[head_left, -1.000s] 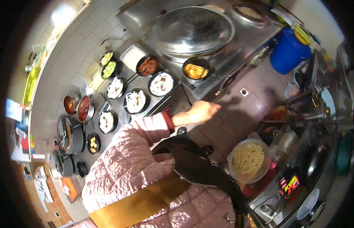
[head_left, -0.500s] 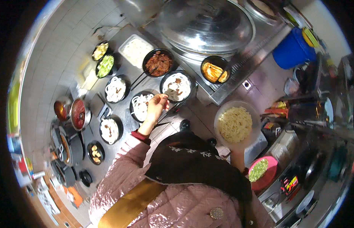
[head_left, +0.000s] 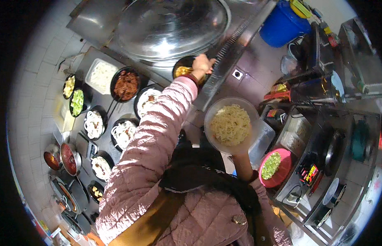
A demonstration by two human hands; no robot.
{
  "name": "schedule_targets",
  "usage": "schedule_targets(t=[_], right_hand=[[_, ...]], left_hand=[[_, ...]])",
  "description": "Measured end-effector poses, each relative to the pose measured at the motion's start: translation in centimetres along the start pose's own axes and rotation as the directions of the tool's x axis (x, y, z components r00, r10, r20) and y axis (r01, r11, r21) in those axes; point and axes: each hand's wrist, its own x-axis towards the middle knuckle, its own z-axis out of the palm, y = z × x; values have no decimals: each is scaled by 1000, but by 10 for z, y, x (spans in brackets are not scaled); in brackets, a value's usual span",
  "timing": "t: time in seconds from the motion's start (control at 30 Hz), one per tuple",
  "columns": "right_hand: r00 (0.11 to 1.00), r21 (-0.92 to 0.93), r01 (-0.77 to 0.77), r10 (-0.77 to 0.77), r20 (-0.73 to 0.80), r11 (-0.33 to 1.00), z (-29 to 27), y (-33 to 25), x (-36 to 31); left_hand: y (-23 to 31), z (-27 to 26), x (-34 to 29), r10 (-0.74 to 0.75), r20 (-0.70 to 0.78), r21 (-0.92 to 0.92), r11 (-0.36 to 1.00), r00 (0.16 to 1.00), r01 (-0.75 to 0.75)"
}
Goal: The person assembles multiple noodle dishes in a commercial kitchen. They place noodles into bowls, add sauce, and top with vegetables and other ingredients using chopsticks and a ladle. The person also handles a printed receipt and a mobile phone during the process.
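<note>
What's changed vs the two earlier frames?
Left hand: from over the floor, then by the counter bowls, to the rim of the dark bowl at the stove edge; contact unclear. Large translucent bowl, held by the right hand: forward and left, clear of the pink basin it partly hid. Unchanged: domed lid. View shifted too.

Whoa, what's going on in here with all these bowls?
Someone in a pink padded jacket is holding a see-through bowl of noodles with the right hand. Their left hand is at a black bowl of yellow food, next to a big metal lid; I can't tell if it's gripping anything. Four bowls of white food with brown topping stand over on the left.
</note>
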Motion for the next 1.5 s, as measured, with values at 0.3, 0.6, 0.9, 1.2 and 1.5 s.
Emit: schedule_targets(t=[0.3,0.6,0.9,1.2,1.5], right_hand=[[994,-163,-104,109,21,981,5,-69,39],[931,-420,-199,304,201,885,48,-23,98],[537,-581,-639,833,134,505,89,116,56],[91,-156,-984,995,-44,83,51,273,-76],[-28,-158,-987,996,-85,-42,17,389,-208]], left_hand=[[43,-36,-71,492,-279,689,701,825,-184],[36,-94,-391,278,-524,-169,893,805,-418],[-31,-86,-516,-121,-790,-413,829,601,-377],[-148,-62,-669,-572,-779,-561,450,258,-695],[-179,-83,-860,-371,-894,-438,838,249,-325]])
